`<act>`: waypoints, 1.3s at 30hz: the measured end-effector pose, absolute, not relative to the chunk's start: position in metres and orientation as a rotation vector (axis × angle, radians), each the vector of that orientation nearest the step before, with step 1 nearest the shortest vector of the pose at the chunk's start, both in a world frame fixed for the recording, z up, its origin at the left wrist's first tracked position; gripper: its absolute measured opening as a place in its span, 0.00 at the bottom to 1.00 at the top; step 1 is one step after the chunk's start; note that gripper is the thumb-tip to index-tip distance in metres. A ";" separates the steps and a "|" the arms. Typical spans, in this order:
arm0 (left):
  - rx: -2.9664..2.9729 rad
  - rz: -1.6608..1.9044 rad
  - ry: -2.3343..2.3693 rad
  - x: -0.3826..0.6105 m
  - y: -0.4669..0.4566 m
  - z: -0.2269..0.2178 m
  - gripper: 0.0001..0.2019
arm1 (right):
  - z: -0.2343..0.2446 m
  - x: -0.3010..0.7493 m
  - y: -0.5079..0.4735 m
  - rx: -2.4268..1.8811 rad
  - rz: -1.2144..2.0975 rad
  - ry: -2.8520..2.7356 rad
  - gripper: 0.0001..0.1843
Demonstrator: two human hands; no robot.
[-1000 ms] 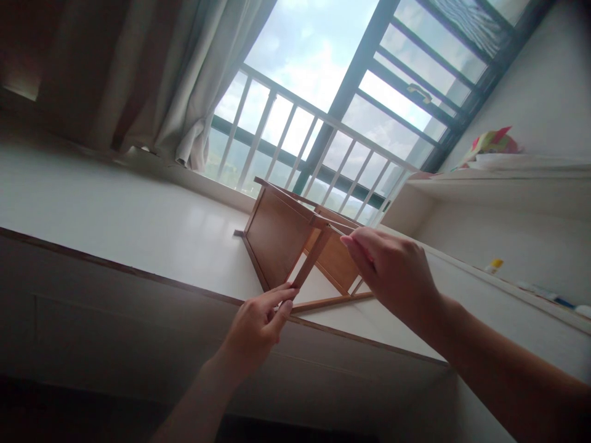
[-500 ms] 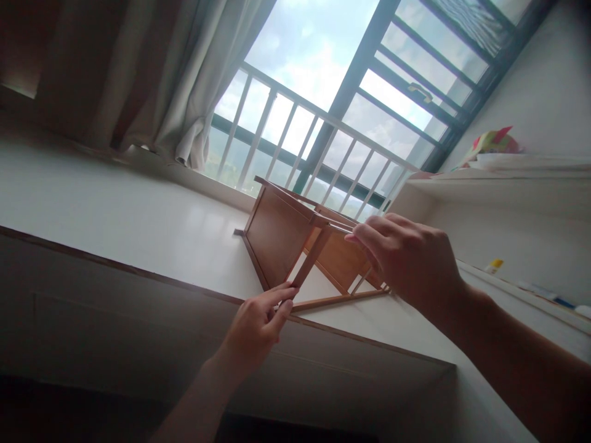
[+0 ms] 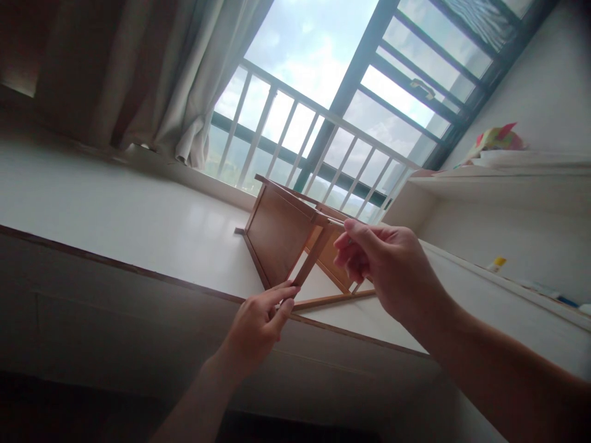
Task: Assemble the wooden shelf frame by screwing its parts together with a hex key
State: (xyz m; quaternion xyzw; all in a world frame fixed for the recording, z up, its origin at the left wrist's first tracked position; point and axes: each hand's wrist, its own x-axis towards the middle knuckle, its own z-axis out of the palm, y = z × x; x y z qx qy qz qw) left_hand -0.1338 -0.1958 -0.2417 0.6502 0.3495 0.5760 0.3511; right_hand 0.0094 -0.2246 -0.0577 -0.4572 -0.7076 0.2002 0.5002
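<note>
A small brown wooden rack (image 3: 277,237) with panels and thin rails lies tipped on its side on the white ledge (image 3: 138,215) below the window. My left hand (image 3: 258,326) pinches the lower end of a slanted wooden leg between thumb and fingers. My right hand (image 3: 388,271) is closed in a pinch at the rack's upper corner, where the leg meets a rail; what its fingertips grip is too small to make out.
A barred window (image 3: 323,123) with a white railing fills the back, and a pale curtain (image 3: 184,92) hangs at its left. A white shelf (image 3: 498,178) at the right carries colourful items. A small yellow bottle (image 3: 496,264) stands below it on the ledge.
My right hand has shifted left and curled its fingers into a pinch at the rack's upper corner. My left hand and the rack have stayed in place.
</note>
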 end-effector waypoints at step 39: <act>1.686 1.491 0.913 -0.135 -0.197 -0.240 0.19 | -0.030 0.042 -0.219 -1.032 -1.355 -2.300 0.18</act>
